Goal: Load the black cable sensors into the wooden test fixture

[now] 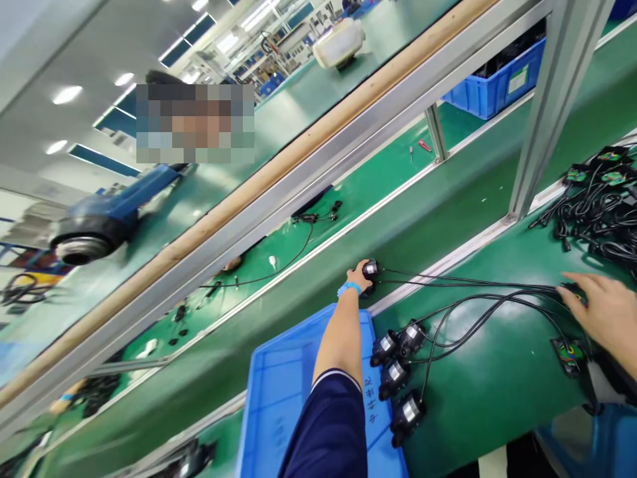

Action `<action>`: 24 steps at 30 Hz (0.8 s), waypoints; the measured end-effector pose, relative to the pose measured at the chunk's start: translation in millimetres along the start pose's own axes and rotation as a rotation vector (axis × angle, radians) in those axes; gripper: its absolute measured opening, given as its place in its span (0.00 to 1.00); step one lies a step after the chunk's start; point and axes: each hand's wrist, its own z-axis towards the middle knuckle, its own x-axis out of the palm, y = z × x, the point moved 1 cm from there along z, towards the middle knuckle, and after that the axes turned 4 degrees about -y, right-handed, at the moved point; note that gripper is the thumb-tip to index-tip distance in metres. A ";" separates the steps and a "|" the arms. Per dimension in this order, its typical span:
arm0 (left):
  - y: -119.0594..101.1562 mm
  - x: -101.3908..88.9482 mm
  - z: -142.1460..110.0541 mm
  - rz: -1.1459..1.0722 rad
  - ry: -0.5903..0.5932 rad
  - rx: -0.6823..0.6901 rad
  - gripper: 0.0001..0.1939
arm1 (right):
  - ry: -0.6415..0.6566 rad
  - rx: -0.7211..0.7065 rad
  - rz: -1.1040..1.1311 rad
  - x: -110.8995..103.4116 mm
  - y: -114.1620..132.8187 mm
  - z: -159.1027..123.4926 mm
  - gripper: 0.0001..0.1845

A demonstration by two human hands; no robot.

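As the left hand (357, 275) grips a black housing (371, 269), crossing cables (527, 291) could snag if tugged; the right hand's (607, 309) grip I can't tell.

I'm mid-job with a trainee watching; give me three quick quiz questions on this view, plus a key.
1. True or false: the person's left hand has a blue wristband at its wrist.

2. How many black units sit on the green tabletop right beside the blue bin?

3. What does the left hand hold? A) a red tool; B) a black labelled unit; C) the blue bin.

Key: 1. True. 2. Four. 3. B.
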 end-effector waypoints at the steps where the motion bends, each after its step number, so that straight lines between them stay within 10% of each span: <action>1: 0.0 1.9 -4.7 -0.031 -0.018 -0.010 0.44 | 0.046 -0.044 0.097 3.4 23.3 5.7 0.25; 15: -44.0 34.0 -91.1 -0.471 -0.147 0.057 0.38 | 0.568 -0.152 0.711 75.5 315.1 45.8 0.22; 24: -64.8 32.9 -104.1 -0.622 0.173 0.103 0.29 | 0.833 0.238 0.725 129.1 348.0 22.4 0.12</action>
